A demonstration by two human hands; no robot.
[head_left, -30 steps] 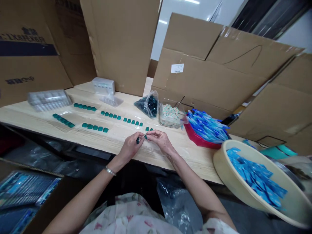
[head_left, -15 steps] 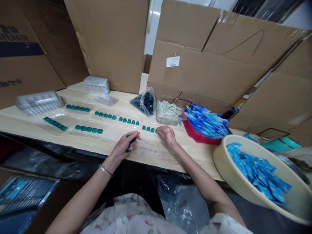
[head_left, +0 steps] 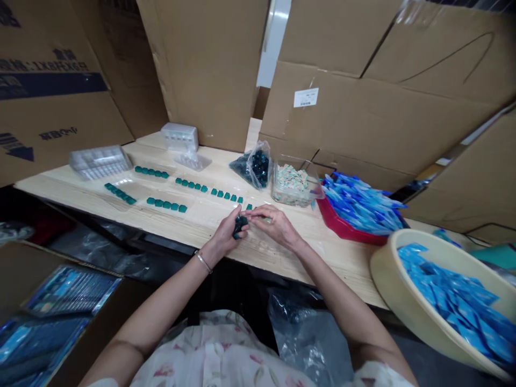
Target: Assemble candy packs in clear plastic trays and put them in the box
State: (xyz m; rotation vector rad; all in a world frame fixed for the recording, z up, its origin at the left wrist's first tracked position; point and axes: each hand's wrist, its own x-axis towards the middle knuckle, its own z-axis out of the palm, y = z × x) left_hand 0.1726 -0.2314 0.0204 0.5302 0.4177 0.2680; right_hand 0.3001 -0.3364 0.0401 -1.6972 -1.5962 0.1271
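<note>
The left hand (head_left: 224,236) holds a small cluster of dark teal pieces (head_left: 240,225) in its curled fingers (head_left: 233,224), just above the desk (head_left: 322,263). The right hand (head_left: 274,226) reaches across, fingers (head_left: 258,213) lying close together, tips just beside the cluster; whether they pinch anything is hard to tell. Rows of teal pieces (head_left: 209,189) lie beyond. Pieces this small seem to need a steady, close grip.

Pale wood workbench (head_left: 201,221), clear plastic trays (head_left: 100,162) at the back, rows of small teal pieces (head_left: 189,185) on clear sheets, a plastic bag (head_left: 258,169) of dark teal pieces, a clear tub (head_left: 293,186), a red tray (head_left: 342,227) of blue packets
</note>
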